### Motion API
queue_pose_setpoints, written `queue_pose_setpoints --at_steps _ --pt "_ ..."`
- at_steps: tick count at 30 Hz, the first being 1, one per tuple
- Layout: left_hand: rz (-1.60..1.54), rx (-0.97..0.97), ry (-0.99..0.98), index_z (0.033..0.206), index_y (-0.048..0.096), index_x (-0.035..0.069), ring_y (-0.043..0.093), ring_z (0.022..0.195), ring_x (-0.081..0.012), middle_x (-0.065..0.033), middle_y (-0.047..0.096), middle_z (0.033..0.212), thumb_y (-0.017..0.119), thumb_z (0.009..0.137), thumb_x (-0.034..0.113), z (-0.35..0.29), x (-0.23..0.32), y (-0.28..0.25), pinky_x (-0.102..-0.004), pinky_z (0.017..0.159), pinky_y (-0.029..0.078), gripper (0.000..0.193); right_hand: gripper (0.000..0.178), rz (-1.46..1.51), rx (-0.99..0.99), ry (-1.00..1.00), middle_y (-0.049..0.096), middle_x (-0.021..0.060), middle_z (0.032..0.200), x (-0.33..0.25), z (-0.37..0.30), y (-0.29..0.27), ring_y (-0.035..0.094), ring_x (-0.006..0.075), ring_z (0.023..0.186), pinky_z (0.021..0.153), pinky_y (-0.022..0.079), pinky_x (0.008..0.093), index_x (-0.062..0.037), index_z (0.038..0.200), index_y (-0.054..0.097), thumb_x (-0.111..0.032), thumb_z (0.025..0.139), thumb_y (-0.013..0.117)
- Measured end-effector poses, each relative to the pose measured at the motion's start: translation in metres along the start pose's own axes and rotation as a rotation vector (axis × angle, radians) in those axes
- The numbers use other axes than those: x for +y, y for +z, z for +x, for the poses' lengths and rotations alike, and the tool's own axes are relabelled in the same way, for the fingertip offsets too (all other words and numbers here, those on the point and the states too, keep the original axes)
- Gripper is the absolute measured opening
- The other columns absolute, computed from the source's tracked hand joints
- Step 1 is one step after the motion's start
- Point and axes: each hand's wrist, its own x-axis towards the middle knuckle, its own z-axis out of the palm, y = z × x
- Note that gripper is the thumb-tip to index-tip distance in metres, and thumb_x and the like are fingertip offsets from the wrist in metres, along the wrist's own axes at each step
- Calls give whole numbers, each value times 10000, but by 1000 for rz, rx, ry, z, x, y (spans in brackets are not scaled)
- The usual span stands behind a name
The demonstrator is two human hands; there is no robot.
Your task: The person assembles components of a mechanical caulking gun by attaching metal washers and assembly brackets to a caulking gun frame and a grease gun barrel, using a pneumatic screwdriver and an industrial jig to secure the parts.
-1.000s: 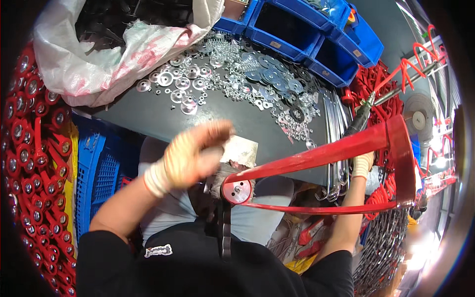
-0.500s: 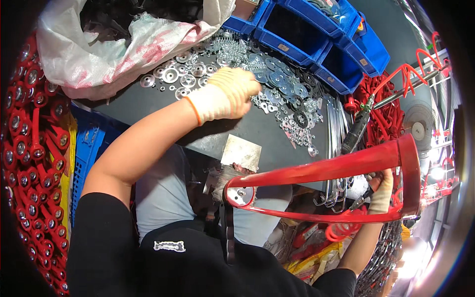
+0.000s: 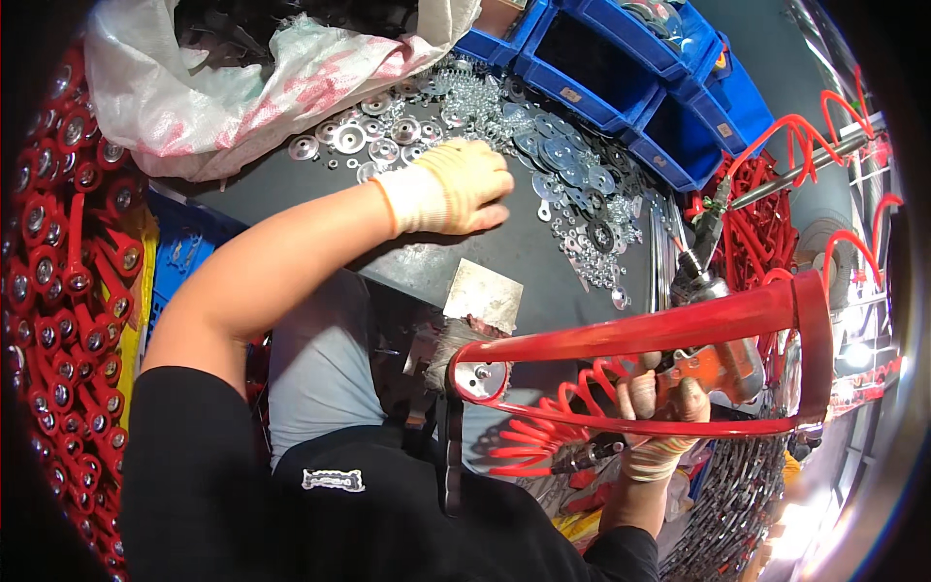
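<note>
My left hand (image 3: 454, 189), in a striped knit glove, hovers over the dark tabletop just short of the loose hardware. Its fingers are curled in; whatever they may pinch is hidden. On the right, my gloved right hand (image 3: 659, 407) is wrapped round an orange air-powered driver (image 3: 706, 376), seen through the red metal frame. This long red frame (image 3: 640, 332) reaches across to the right from a fixture in front of my body. A silver round plate (image 3: 481, 378) sits at its near, rounded end, and a pale square plate (image 3: 485, 295) lies just beyond.
Washers and discs (image 3: 553, 150), nuts and screws are heaped across the table. Blue bins (image 3: 582, 92) stand behind them, a white sack (image 3: 233, 107) at the far left. Red parts (image 3: 58, 291) are stacked left. A coiled red hose (image 3: 558, 417) hangs below the frame.
My right hand has come inward from the frame's far end and now grips the orange driver. My left hand has drawn slightly back from the hardware pile. The view has shifted a little.
</note>
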Motion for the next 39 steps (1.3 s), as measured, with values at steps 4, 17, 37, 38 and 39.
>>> queue_pose_setpoints --at_steps 4,17,37,38,39 --pt "109 -98 -65 865 606 76 564 920 -292 -93 597 914 640 789 304 -19 0 -32 -414 838 442 242 528 114 -70 43 576 196 1173 11 -4 -13 285 81 411 412 301 236 7 1308 428 -230 863 583" --pt "-113 -284 -401 915 744 197 651 932 -235 -49 711 892 637 808 241 94 16 36 -420 858 436 157 503 -7 64 32 566 132 1103 36 -11 17 317 78 418 413 324 237 -47 1248 435 -151 791 617" --pt "-124 -353 -478 917 722 86 664 864 -327 -164 688 913 626 758 166 122 38 33 -408 781 513 202 525 -15 231 219 559 105 1081 41 -15 29 568 144 710 719 503 321 -71 1220 457 10 735 640" --pt "-69 -360 -542 912 720 74 667 841 -331 -178 685 897 619 754 147 125 40 33 -412 768 516 202 525 -16 236 221 559 105 1081 41 -16 29 568 144 710 719 503 321 -71 1220 457 10 735 640" --pt "-73 -361 -542 912 720 74 667 841 -331 -178 685 897 619 754 147 122 41 34 -412 768 516 202 525 -20 243 224 559 105 1082 42 -17 30 568 145 712 718 503 322 -72 1219 458 10 735 641"
